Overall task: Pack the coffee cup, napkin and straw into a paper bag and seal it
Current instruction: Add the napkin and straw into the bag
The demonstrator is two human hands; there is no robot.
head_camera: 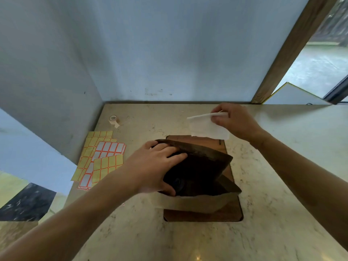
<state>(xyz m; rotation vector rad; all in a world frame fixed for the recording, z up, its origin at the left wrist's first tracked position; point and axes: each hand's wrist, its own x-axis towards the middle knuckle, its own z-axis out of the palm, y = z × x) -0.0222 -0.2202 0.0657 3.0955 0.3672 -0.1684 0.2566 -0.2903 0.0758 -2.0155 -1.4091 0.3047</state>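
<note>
A brown paper bag stands open on a wooden board in the middle of the counter. My left hand grips the bag's left rim, fingers curled over the edge and thumb low on the side. Inside the bag it is dark, and a round shape that may be the coffee cup shows dimly. My right hand hovers above the far side of the bag, pinching a white napkin together with a thin white straw. The napkin hangs down toward the bag's far rim.
Sheets of yellow and white sticker labels lie left of the bag. A small roll of tape sits at the back left of the marble counter. Walls close the left and back; a wooden frame rises at the back right.
</note>
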